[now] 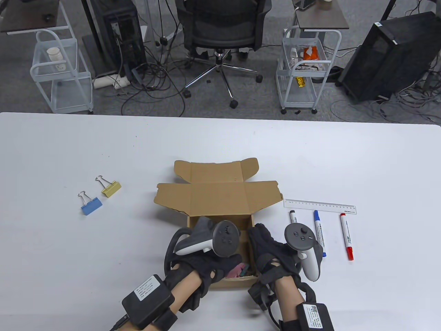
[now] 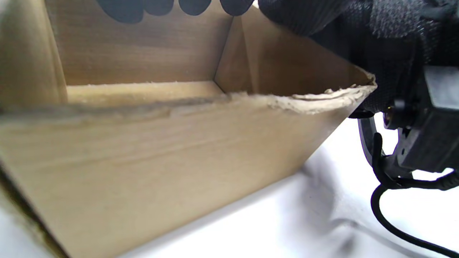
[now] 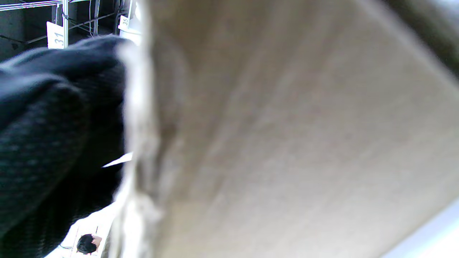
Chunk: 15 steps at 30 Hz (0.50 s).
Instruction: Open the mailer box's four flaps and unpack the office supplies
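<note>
The brown mailer box point(image 1: 217, 196) stands open at the table's middle front, its lid folded back away from me. My left hand point(image 1: 203, 226) reaches down into the box. In the left wrist view its fingertips point(image 2: 193, 5) hang free in front of the box's far inner wall point(image 2: 143, 53), holding nothing. My right hand point(image 1: 262, 241) grips the box's right wall; it shows in the left wrist view point(image 2: 322, 18) and the right wrist view point(image 3: 53, 125) against the cardboard point(image 3: 287, 143). A pink item point(image 1: 237, 269) lies inside the box by the near wall.
A blue binder clip point(image 1: 91, 207) and a yellow one point(image 1: 111, 189) lie left of the box. A clear ruler point(image 1: 320, 206) and black point(image 1: 294, 218), blue point(image 1: 319, 232) and red point(image 1: 347, 236) markers lie on its right.
</note>
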Tool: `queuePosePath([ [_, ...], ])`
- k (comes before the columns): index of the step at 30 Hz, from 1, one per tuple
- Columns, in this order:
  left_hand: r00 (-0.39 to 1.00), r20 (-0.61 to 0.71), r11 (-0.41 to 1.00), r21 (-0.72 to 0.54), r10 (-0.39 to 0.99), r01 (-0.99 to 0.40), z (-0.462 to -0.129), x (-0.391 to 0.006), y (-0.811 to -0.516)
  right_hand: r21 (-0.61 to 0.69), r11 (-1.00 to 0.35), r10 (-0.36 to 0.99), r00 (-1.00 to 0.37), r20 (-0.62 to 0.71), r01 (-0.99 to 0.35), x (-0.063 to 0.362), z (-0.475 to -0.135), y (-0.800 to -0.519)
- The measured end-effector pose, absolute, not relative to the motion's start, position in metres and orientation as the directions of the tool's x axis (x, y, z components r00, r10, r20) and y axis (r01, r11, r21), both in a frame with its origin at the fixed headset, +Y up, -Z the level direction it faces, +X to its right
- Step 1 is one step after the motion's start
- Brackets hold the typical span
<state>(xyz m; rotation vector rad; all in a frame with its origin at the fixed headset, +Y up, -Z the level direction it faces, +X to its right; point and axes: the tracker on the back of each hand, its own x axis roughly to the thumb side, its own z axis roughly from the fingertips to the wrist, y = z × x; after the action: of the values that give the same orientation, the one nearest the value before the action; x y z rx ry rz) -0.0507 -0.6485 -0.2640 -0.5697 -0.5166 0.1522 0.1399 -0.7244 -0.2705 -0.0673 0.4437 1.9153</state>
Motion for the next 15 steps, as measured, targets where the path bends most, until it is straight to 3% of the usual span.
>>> queuePosePath([
  [10,0.902,0.320,0.670,-0.741,0.291,0.047,-0.280,-0.048,-0.673,0.271,-0.319,0.886,-0.387,-0.254,-0.908,0.140,-0.270,-0.724],
  [15,0.916,0.288,0.633,-0.772,0.278,0.051,-0.285,-0.048,-0.684,0.268,-0.321,0.886,-0.388,-0.254,-0.908,0.140,-0.270,-0.725],
])
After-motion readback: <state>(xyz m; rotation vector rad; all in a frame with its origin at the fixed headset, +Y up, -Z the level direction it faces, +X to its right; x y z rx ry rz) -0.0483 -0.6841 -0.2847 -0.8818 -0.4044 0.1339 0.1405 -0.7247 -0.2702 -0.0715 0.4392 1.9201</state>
